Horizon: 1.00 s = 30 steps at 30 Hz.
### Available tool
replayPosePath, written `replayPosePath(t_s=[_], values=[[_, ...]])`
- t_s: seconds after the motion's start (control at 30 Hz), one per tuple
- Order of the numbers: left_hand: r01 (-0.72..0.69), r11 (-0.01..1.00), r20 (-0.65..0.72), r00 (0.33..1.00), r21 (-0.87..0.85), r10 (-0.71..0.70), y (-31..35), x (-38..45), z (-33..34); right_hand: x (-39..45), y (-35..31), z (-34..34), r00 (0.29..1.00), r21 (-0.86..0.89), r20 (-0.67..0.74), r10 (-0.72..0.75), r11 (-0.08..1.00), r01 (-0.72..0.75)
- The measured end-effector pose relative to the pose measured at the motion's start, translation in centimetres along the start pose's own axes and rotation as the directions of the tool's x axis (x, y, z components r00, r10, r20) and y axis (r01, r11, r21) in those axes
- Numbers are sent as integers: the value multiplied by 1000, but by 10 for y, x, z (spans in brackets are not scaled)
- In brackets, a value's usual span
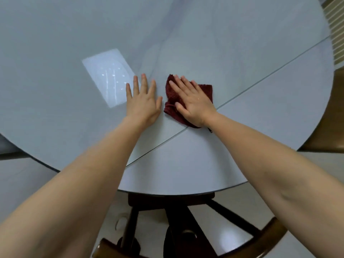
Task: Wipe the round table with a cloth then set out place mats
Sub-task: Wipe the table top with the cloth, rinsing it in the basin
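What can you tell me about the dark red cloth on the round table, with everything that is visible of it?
The dark red cloth looks like soft, thick fabric with a bumpy woven texture. It lies crumpled and partly folded, not spread out, flat on the pale grey round table, close to a thin seam line that crosses the tabletop. The right hand presses on it with straight fingers and hides its middle, so only its edges and corners show. The left hand rests flat on the table beside it, without touching it.

Round table (186,43): smooth, glossy pale-grey top, probably glass-covered. Cloth (171,94): dark red, knobbly woven textile. Chair (270,231): polished dark wood.
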<state>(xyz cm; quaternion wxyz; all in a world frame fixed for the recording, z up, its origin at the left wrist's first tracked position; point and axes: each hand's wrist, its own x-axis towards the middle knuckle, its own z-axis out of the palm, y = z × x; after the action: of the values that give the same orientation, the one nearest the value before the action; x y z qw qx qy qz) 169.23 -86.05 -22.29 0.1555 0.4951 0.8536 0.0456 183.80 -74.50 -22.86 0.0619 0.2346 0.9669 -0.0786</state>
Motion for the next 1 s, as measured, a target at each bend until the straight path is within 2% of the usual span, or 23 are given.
replayPosePath(t_s=[0.13, 0.23, 0.33, 0.5, 0.67, 0.73, 0.87, 1.0], values=[[169, 985, -94, 981, -31, -171, 41, 30, 14, 64, 34, -11, 999, 26, -31, 18, 1000, -17], [217, 976, -170, 963, 34, -209, 49, 32, 23, 116, 56, -20, 990, 35, -66, 123, 992, -121], [248, 967, -190, 954, 53, -234, 51, 37, 27, 165, 67, -29, 952, 65, -104, 287, 957, -282], [255, 965, -205, 950, 65, -237, 54, 47, 32, 200, 67, -28, 788, 139, -172, 590, 807, -574], [272, 960, -175, 951, 73, -256, 44, 49, 29, 184, 47, -19, 638, 218, -166, 752, 659, -720], [268, 960, -168, 953, 78, -253, 40, 52, 28, 161, 38, -13, 638, 220, -159, 754, 657, -721], [266, 963, -118, 959, 49, -259, 38, 49, 28, 85, 24, 7, 682, 183, -158, 714, 700, -690], [285, 958, -107, 953, -3, -284, 68, 18, 37, 17, 16, 17, 719, 174, -189, 669, 743, -646]])
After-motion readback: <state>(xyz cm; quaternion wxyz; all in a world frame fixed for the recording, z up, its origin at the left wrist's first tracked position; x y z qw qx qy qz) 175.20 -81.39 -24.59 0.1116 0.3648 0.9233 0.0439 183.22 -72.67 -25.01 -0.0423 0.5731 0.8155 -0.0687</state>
